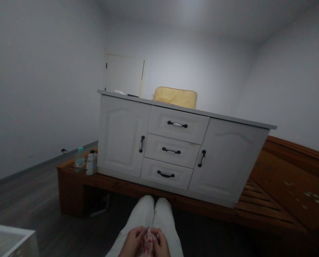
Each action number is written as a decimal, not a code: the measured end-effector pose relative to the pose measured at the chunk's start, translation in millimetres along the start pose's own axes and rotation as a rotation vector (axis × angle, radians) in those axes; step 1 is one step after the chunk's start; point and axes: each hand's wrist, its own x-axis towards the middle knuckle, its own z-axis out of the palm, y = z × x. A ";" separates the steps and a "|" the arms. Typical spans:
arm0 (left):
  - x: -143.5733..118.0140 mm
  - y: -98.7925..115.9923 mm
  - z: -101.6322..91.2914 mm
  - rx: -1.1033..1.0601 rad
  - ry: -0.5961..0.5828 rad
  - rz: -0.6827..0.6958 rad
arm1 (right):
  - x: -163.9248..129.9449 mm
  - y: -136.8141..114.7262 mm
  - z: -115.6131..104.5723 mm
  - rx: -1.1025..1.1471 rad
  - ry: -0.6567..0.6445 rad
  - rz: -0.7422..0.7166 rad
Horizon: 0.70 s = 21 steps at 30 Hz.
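At the near bottom edge, the left hand (131,243) and the right hand (161,246) meet over the person's lap, and each grip is pinched on a small white cloth with red marks (148,240) held between them. The fingers curl in around it from both sides; how the cloth is folded, or whether it is folded at all, is too small and dim to tell. It sits bunched in the hands just above the knees, which are in pale trousers (155,214). As far as can be judged, the handling of the cloth is under way and not finished, since it is held up in both hands and laid down nowhere.

Beyond the knees stands a white cabinet (175,142) with two doors and three drawers, all shut, resting on a slatted wooden bed frame (269,200). A yellow case (175,97) shows above the cabinet's top. On the left end of the frame, beside the cabinet, stand a clear bottle (79,159) and a white bottle (91,162). A closed door (123,74) is in the far wall.
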 end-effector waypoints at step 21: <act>5.8 -16.9 3.9 0.284 -0.009 0.045 | 2.3 12.2 1.0 0.213 0.091 0.204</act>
